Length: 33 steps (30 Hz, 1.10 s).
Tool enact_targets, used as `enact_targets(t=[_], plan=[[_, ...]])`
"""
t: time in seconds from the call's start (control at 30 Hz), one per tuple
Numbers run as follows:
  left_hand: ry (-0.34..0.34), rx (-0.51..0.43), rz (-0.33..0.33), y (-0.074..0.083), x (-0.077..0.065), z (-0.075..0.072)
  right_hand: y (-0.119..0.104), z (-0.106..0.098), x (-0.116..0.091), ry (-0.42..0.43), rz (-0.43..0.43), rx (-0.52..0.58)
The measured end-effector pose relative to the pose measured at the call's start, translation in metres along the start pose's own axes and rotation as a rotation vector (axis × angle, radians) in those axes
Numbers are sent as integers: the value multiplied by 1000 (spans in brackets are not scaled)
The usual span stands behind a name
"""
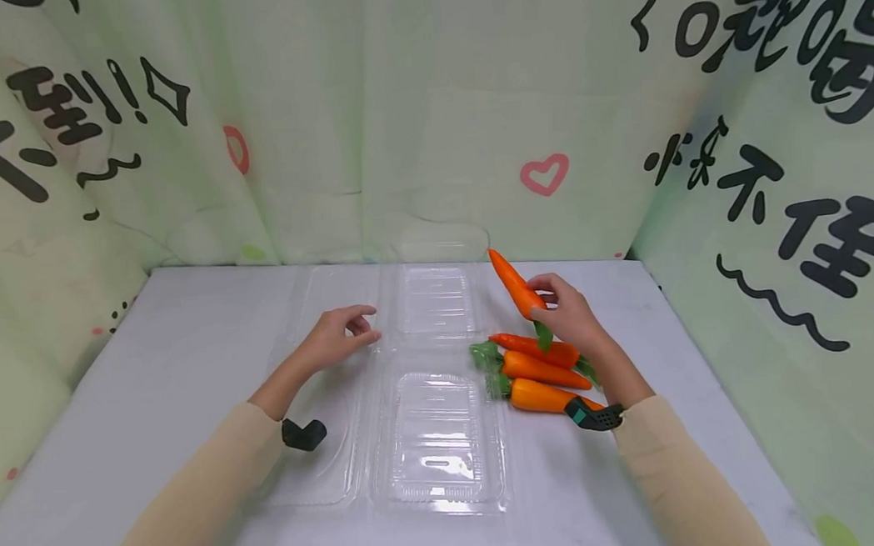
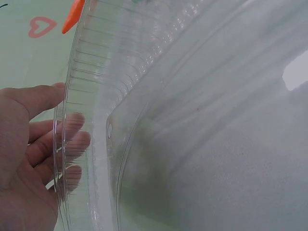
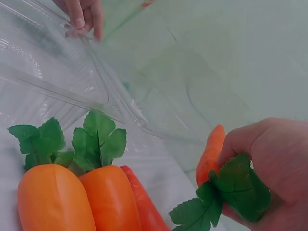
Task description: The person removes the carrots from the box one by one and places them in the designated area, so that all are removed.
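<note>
My right hand [image 1: 569, 311] holds an orange carrot [image 1: 513, 283] near its leafy end, its tip pointing up and away. Just below, several more carrots [image 1: 544, 370] with green leaves lie side by side, their leaves against the right rim of a clear plastic container [image 1: 438, 440]. My left hand [image 1: 341, 336] is at the edge of the clear plastic, thumb and fingers curved around it. In the left wrist view, fingertips [image 2: 77, 139] show through the ribbed plastic wall. See-through plastic makes the exact contact hard to judge.
A clear plastic lid part [image 1: 317, 464] lies left of the container, and another clear tray section [image 1: 434, 298] is behind. All stand on a white table [image 1: 208, 345]. Pale green printed curtains [image 1: 443, 122] hang at the back and both sides.
</note>
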<state>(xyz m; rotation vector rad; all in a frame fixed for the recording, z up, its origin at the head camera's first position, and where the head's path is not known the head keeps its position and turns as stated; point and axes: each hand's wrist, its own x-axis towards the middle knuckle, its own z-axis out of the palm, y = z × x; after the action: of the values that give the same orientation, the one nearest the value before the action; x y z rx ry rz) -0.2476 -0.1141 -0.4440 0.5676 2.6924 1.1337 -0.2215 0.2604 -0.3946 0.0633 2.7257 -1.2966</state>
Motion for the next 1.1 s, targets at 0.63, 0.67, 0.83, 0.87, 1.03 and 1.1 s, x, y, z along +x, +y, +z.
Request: enact_targets(t=[0.63,0.67,0.83,0.87,1.03,1.1], plan=[[4,1,6,3,-2,-3,23,-6,-2,-19,60,-45],[4,2,6,3,-2,-3,24,-6,-3,-20,55,-50],[5,2,11,3,-2,-2,30,-9,-4,-28,43,-62],[4,0,12,3,-2,-2,31,-9,-5,-31,44,-61],[-4,2,35,2,-3,-3,33,-11,-6,-59,56,-72],[1,6,44,1,-2,-3,33,-12,-6,-65,55,-78]])
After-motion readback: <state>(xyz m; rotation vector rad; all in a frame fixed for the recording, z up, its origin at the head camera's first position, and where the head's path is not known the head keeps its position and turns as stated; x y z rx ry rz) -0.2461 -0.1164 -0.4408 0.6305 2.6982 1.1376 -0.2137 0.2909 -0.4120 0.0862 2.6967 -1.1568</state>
